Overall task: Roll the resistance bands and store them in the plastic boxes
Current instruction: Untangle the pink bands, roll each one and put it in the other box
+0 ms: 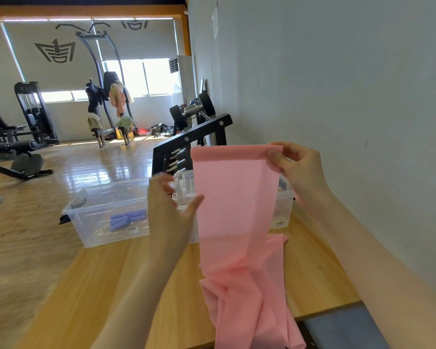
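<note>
Pink resistance band [237, 197] hangs pinched by raised right hand [297, 167], left hand [169, 202] beside.

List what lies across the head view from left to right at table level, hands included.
Clear plastic box holding purple rolled bands → left hand → pink resistance band → right hand.
</note>
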